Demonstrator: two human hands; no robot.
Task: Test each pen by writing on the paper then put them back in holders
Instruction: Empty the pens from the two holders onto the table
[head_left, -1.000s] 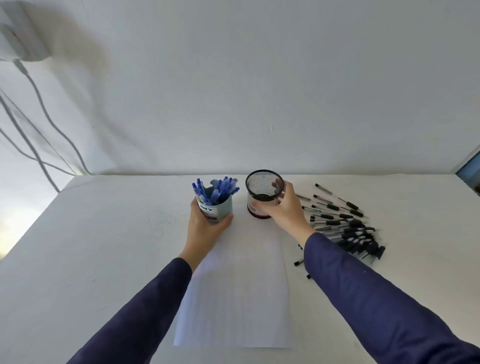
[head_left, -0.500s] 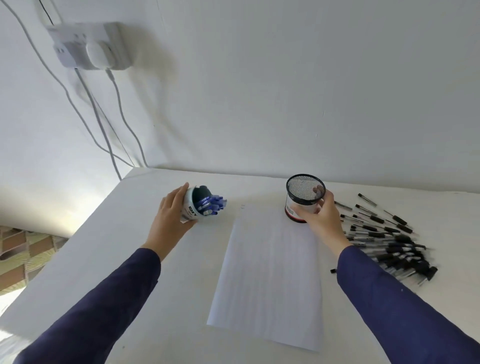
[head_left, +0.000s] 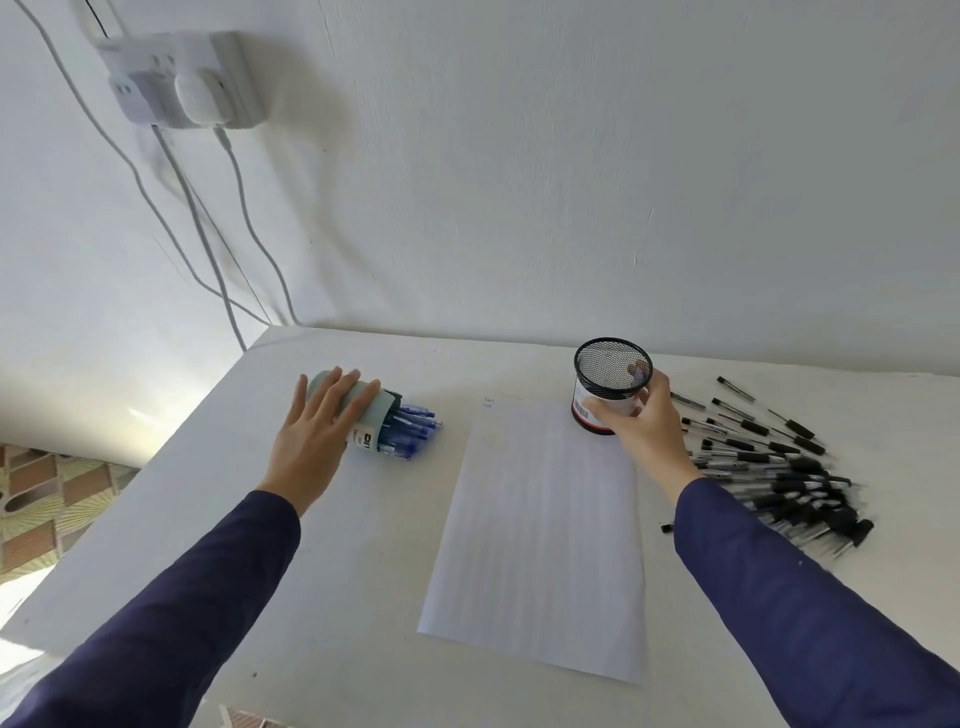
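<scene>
Two pen holders are under our hands on the white table (head_left: 363, 582). Our left hand (head_left: 317, 441) lies flat over the pale green cylindrical holder (head_left: 375, 408), fingers nearly straight and spread across its side, pressing rather than gripping; we cannot see the thumb. That holder lies tipped on its side, left of the paper, with its mouth toward the sheet. A bundle of blue pens (head_left: 410, 423) pokes out of it onto the tabletop, and a white label with dark print shows near its rim.

Our right hand (head_left: 641, 431) is curled round the black wire-mesh cup (head_left: 613, 369), fingers wrapped on its lower wall. The cup stands upright at the far right corner of the white sheet of paper (head_left: 540, 530); it carries a white barcode label and a dark red band at the base.

The sheet lies lengthwise between our arms, with a few tiny marks at its far left corner. Right of it, many clear pens with black grips (head_left: 779, 467) are heaped in a loose fan.

On the wall hangs a white power strip (head_left: 182, 78) with white cables (head_left: 228, 249) trailing down.
</scene>
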